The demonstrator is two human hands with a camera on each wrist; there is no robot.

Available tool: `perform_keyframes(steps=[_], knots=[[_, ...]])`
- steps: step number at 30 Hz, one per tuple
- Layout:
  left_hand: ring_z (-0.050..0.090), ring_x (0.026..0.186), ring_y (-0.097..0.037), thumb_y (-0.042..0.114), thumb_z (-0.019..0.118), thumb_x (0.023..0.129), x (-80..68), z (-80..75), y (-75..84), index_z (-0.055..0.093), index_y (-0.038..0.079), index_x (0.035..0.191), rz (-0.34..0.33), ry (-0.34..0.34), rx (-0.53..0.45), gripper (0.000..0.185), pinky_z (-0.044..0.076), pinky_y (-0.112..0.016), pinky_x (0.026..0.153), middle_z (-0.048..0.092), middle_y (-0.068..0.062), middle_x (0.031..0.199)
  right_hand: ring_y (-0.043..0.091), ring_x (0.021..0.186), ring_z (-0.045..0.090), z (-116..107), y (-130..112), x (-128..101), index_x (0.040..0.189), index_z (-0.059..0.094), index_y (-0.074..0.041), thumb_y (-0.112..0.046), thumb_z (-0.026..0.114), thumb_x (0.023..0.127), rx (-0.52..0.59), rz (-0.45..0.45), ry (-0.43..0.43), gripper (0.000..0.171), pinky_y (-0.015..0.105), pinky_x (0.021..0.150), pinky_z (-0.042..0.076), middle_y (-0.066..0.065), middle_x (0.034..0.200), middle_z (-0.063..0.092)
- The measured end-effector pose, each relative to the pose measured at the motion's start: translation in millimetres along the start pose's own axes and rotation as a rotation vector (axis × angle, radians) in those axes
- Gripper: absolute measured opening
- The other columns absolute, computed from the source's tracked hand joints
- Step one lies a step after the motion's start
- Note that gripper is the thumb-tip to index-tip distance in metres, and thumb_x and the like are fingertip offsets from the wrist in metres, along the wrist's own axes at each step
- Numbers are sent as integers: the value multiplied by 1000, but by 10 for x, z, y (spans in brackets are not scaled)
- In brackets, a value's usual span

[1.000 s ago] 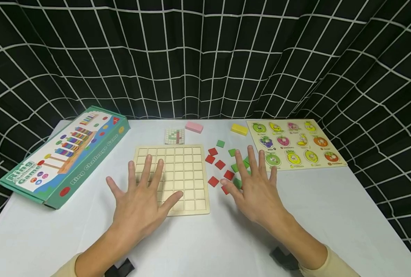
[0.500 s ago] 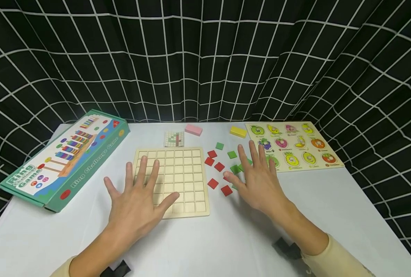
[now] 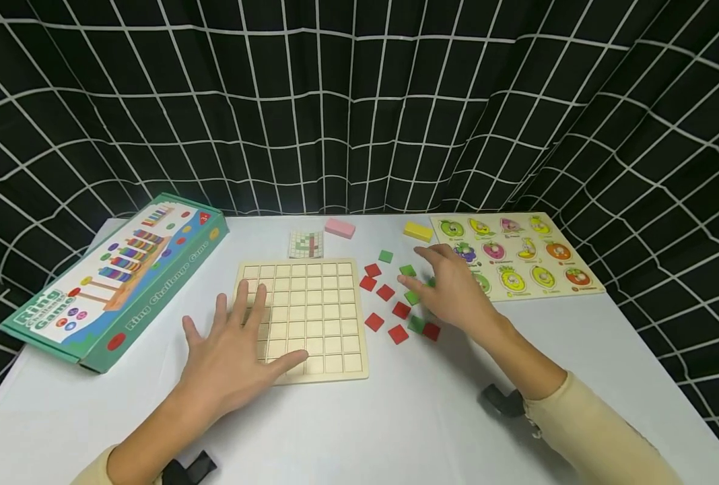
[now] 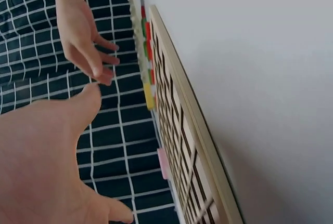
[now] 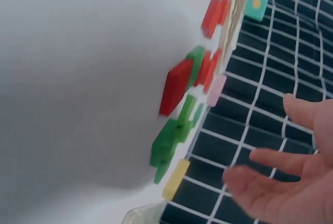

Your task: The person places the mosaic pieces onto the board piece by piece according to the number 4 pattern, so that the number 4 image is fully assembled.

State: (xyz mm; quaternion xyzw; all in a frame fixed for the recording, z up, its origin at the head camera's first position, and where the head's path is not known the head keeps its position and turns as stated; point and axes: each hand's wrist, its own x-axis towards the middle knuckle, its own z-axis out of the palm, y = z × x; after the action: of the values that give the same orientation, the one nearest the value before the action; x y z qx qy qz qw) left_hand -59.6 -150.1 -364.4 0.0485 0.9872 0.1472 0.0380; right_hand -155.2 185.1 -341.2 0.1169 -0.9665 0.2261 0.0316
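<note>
Your grid board (image 3: 303,316) lay mid-worktop, the game box (image 3: 114,276) left, loose tiles (image 3: 398,303) and the fruit puzzle (image 3: 517,259) right.

Wooden grid board (image 3: 311,316): pale, square, empty cells, laid flat on the counter. Square tiles, red (image 3: 374,321) and green (image 3: 386,256): thin, scattered flat just right of the board, none placed in it.

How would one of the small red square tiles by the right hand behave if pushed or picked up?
A red tile looks flat and thin, so it would probably slide across the table, not roll. It seems rigid and light. Lying flush, it may be fiddly to lift.
</note>
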Motion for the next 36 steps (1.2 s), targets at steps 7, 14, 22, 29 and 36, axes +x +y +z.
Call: perform_keyframes(steps=[7, 14, 22, 29, 36], knots=[[15, 153, -62, 87, 64, 77, 15, -28, -243, 16, 6, 167, -12, -95, -54, 131, 6, -93, 102, 11, -27, 173, 34, 109, 69, -5, 95, 292, 130, 69, -1, -21, 80, 93, 146, 33, -83, 44, 41, 81, 60, 19, 128, 69], [10, 152, -64, 89, 69, 70, 24, -31, -469, 16, 3, 167, -9, -172, -106, 140, 4, -95, 98, 10, -23, 174, 32, 108, 68, 56, 153, 580, 124, 73, -4, -16, 80, 91, 229, 78, -162, 35, 36, 80, 57, 17, 123, 71], [8, 152, -65, 88, 73, 65, 31, 3, -571, 17, 1, 166, 30, -225, -92, 144, 3, -96, 97, 9, -21, 175, 31, 109, 69, 159, 165, 779, 126, 73, -6, -12, 80, 90, 228, 121, -214, 37, 37, 83, 56, 15, 125, 70], [8, 151, -66, 86, 73, 68, 46, 35, -608, 16, 0, 166, 46, -230, -65, 142, 5, -97, 94, 7, -21, 175, 29, 108, 65, 259, 133, 882, 123, 74, -7, -9, 81, 88, 201, 142, -243, 36, 33, 81, 57, 13, 120, 69], [10, 151, -66, 83, 73, 70, 48, 19, -613, 18, 0, 166, 52, -232, -61, 138, 7, -97, 94, 9, -19, 175, 28, 105, 63, 339, 124, 958, 121, 74, -5, -7, 82, 85, 156, 139, -240, 37, 37, 89, 53, 14, 116, 70]])
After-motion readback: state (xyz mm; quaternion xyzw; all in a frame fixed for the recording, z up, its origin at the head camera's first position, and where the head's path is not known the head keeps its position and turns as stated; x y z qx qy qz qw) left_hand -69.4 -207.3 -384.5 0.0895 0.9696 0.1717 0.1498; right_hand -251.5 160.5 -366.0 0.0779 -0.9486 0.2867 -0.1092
